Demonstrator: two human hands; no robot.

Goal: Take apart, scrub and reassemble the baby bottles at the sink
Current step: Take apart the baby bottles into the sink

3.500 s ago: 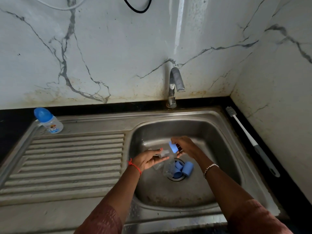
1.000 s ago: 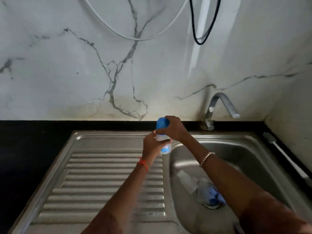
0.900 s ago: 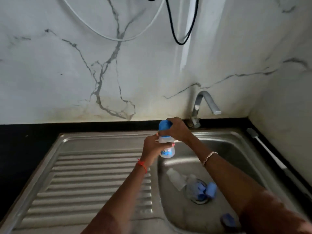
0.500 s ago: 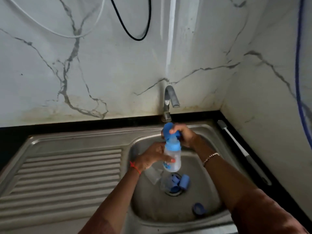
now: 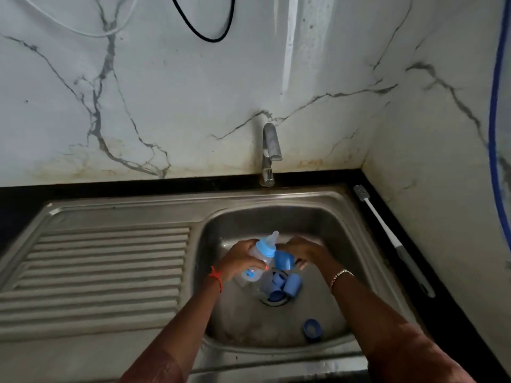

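The ribbed drainboard (image 5: 96,272) fills the left of the steel sink (image 5: 276,197). Over the basin, the left hand (image 5: 240,261) grips the baby bottle (image 5: 264,250) round its clear body. The bottle is tilted, its long axis running from near-left to far-right, with the teat pointing up toward the tap (image 5: 269,150). Just right of its blue collar, the right hand (image 5: 304,250) holds a blue cap (image 5: 283,260). Below them, loose blue parts (image 5: 284,284) sit on the drain, with a blue ring (image 5: 312,328) nearer. A brush (image 5: 392,239) lies on the worktop at right.
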